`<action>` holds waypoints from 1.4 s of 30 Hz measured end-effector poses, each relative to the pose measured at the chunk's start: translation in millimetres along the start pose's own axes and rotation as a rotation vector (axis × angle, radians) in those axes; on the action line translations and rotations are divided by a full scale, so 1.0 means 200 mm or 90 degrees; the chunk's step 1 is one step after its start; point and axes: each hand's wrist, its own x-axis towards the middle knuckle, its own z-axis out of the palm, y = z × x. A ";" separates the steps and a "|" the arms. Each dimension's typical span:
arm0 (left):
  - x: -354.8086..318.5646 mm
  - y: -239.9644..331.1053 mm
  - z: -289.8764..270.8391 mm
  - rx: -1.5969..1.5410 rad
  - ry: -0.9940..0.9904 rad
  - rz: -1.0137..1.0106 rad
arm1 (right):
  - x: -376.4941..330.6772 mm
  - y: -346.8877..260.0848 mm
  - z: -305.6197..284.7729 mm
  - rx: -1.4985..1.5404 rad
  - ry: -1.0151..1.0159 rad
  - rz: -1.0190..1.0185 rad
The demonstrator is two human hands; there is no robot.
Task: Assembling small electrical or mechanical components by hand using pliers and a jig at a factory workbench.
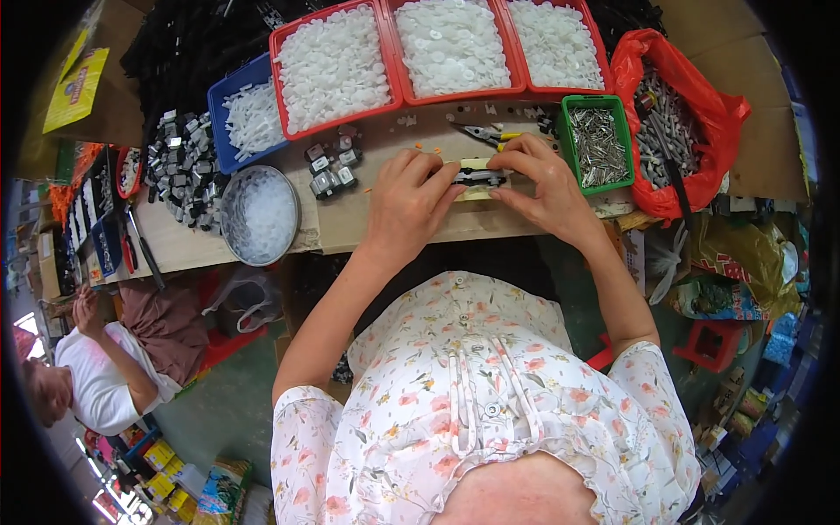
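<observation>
Uneven pressure could make the small dark part (479,178), on a pale block (477,195) over the surface (350,229), skid sideways. Left hand (409,199) and right hand (547,188) each have the grip clamped on one end, as far as covering fingers show. Three red trays (396,54), one green tray (568,147), one metal bowl (298,215).

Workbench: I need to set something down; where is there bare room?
Bare bench shows between the bowl and left hand, in front of the blocks; a smaller patch between the bowl and black tool. Crowded: the back (red trays) and the right (green tray, red bag).
</observation>
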 end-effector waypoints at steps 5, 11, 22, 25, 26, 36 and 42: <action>0.04 0.00 0.03 0.021 0.025 0.020 | -0.01 -0.01 0.01 0.075 0.051 0.040; 0.06 0.03 0.03 0.047 0.018 0.057 | -0.05 0.01 0.04 0.110 0.088 0.054; 0.03 0.04 0.03 0.023 -0.012 0.002 | 0.29 0.08 -0.32 0.005 0.212 -0.043; 0.06 0.05 0.01 0.015 0.002 -0.017 | 0.58 0.32 -0.44 -0.172 0.278 -0.106; 0.07 0.05 0.00 0.014 0.003 -0.015 | 0.67 0.38 -0.48 -0.216 0.289 -0.099; 0.03 0.00 -0.08 0.012 0.029 -0.040 | 1.20 0.61 -0.46 -0.424 0.232 -0.118; 0.03 0.00 -0.12 0.015 0.035 -0.040 | 1.21 0.54 -0.60 -0.357 0.309 -0.197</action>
